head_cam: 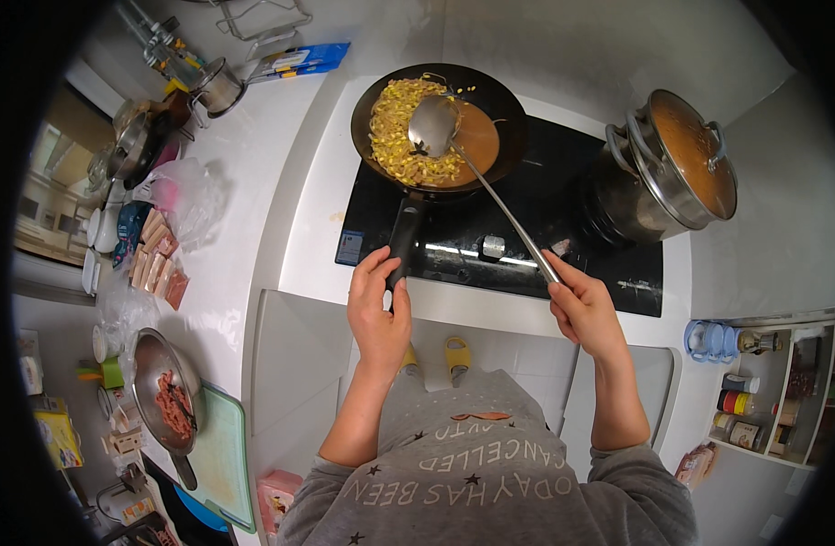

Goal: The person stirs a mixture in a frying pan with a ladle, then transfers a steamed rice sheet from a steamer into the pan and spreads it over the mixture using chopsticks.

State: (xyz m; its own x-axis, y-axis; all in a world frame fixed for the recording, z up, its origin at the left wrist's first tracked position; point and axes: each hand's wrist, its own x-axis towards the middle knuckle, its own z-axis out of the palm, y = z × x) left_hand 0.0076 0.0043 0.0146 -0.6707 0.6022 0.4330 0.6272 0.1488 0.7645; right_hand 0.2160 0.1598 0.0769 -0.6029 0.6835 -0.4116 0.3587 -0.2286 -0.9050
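In the upper middle, a black wok [513, 123] on the hob holds bean sprouts [397, 112] with yellow heads, heaped on its left side. Brown broth [482, 140] pools on the right side. My left hand [380, 307] grips the end of the wok's black handle [408, 222]. In my right hand [584, 307] is the long metal handle [502, 201] of a cooking ladle. The ladle's steel head [432, 123] rests over the sprouts at the broth's edge. A small dark star-shaped piece [419, 147] lies by its lower rim.
A steel pot with a glass lid [694, 157] stands on the right of the black hob [513, 256]. On the left counter are wrapped meat-coloured packs [159, 263], a plastic bag [192, 205], a steel bowl of raw meat [175, 406] and a green cutting board [226, 450].
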